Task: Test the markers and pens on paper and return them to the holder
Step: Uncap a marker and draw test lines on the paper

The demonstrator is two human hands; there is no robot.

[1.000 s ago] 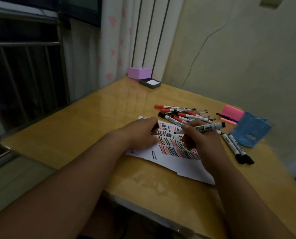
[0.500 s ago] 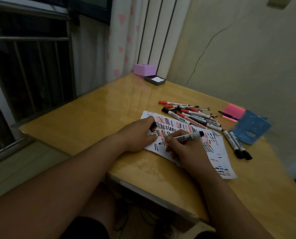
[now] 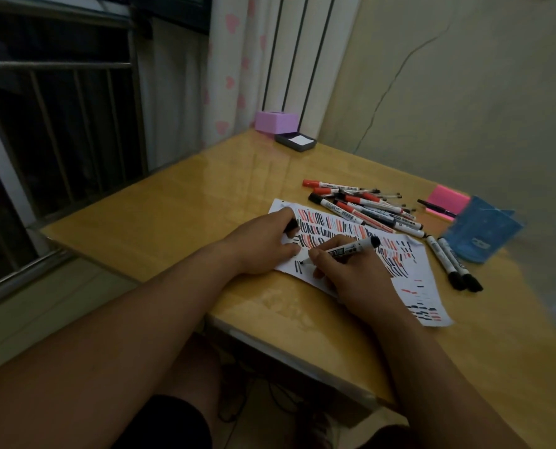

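My right hand (image 3: 351, 273) grips an uncapped black marker (image 3: 348, 251), its tip touching the white paper (image 3: 412, 280) near the sheet's lower left. The paper is covered with red and black test strokes. My left hand (image 3: 263, 244) rests on the paper's left end and holds a black marker cap (image 3: 292, 225) between its fingers. A pile of red and black markers and pens (image 3: 364, 209) lies behind the paper. Two capped black markers (image 3: 451, 264) lie to the right of it. The blue holder (image 3: 480, 231) lies at the right.
A pink pad (image 3: 448, 199) with a dark pen (image 3: 435, 207) on it sits behind the holder. A purple box (image 3: 276, 121) and a dark ink pad (image 3: 296, 141) stand at the table's far corner. A window with bars is at the left; the table edge runs close in front.
My right hand has brought the marker down from above the paper and moved it left, tip now on the sheet beside my left hand. The camera has tilted lower.
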